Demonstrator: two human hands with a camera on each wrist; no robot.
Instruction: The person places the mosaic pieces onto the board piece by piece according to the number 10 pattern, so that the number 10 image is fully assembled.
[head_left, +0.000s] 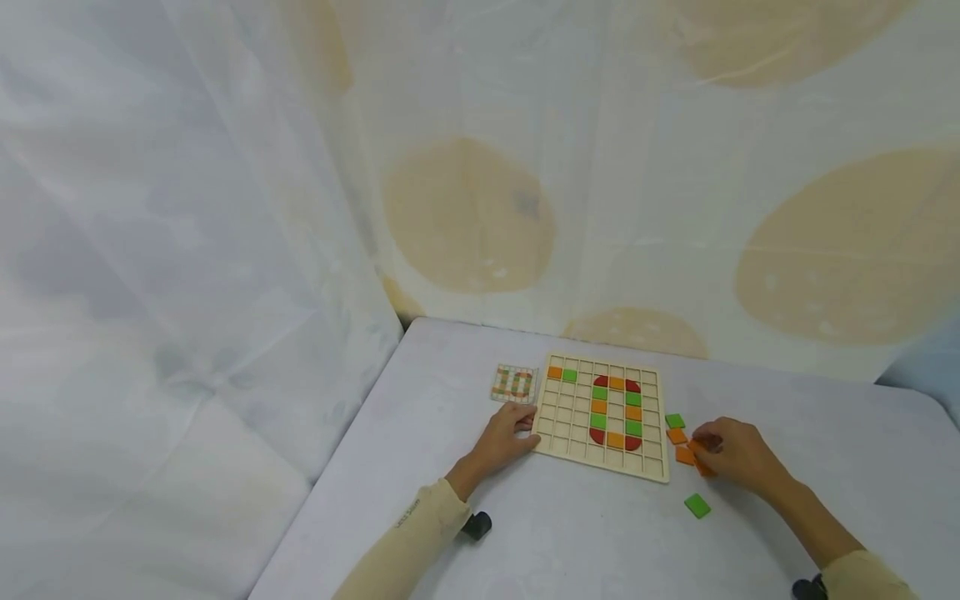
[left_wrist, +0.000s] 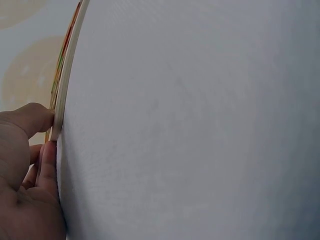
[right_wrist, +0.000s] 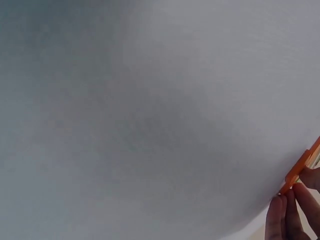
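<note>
Currently the right hand [head_left: 738, 454] pinches an orange tile [right_wrist: 299, 172] among loose tiles just beside the wooden grid board [head_left: 604, 414]'s right edge. The left hand [head_left: 504, 437] rests, fingers fairly straight, against the board's left edge, steadying it. On the board the zero looks finished; the one, seemingly copied from the pattern card [head_left: 514, 383], has only two tiles.

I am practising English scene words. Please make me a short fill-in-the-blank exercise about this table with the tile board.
1. The left hand touches the square wooden grid board at its ____ edge.
2. The right hand pinches a flat square tile of ____ colour.
3. The lone tile nearest the camera is ____.

Missing words: left; orange; green
</note>
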